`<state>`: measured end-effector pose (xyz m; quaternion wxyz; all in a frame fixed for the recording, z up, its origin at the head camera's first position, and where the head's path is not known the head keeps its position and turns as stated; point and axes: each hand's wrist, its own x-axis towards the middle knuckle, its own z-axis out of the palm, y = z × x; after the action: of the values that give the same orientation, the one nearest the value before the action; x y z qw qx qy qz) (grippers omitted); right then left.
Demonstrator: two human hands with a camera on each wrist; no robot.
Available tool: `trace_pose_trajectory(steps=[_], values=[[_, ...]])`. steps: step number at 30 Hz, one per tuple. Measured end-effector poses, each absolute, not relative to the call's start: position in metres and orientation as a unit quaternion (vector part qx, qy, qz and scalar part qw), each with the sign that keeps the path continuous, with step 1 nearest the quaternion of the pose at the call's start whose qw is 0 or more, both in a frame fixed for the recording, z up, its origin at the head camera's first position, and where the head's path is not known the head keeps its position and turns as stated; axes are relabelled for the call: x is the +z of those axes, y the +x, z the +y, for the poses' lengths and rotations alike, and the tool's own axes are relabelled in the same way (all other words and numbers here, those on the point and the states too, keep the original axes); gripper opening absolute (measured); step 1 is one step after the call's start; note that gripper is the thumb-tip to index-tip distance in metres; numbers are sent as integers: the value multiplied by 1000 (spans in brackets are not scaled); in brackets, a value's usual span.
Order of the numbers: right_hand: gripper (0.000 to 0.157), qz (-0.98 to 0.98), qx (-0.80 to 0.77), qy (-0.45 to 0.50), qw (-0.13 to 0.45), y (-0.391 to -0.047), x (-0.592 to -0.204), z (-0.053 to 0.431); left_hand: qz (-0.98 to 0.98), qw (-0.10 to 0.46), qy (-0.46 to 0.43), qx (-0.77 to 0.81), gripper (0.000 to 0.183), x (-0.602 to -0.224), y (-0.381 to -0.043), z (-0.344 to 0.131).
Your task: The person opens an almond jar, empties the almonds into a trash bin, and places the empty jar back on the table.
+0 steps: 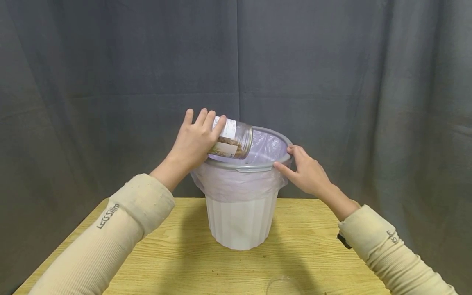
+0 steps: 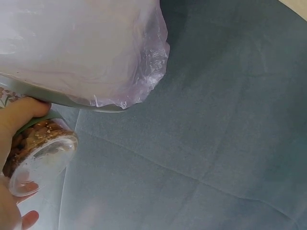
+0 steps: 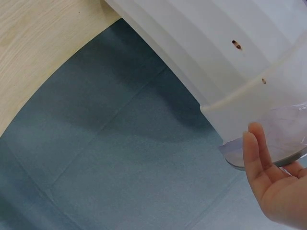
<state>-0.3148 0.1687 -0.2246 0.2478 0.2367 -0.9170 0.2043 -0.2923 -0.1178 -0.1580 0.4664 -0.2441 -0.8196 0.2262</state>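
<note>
My left hand [image 1: 195,141] grips a clear jar [image 1: 243,135] with paper labels and brown pieces inside. The jar lies tilted almost on its side, its mouth over the opening of a white ribbed trash can [image 1: 241,223]. In the left wrist view, the fingers curl round the jar [image 2: 43,160] and its clear base faces the camera. A thin lilac bag [image 1: 239,184] lines the can and folds down outside, under a grey rim ring [image 1: 254,168]. On the right side, my right hand [image 1: 309,174] holds that rim, fingers on both sides of it in the right wrist view.
The can stands on a yellow wood-grain table [image 1: 177,246] with a few small crumbs. A clear round lid-like piece [image 1: 284,284] lies at the near edge, partly cut off. Grey curtain [image 1: 129,82] hangs close behind.
</note>
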Motion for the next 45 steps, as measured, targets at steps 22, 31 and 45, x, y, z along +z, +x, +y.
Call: trace_pose_trajectory(steps=[22,31,45], values=[[71,-913,210,240,254,-313,-224,167,-819,471,-246,215,60,-153,-293,-116],[70,-913,207,240,256,-314,-225,166,-829,450,-242,226,65,-152,-292,-116],[70,-911,211,243,257,-313,-226,165,-828,449,-247,225,65,-154,-292,-115]])
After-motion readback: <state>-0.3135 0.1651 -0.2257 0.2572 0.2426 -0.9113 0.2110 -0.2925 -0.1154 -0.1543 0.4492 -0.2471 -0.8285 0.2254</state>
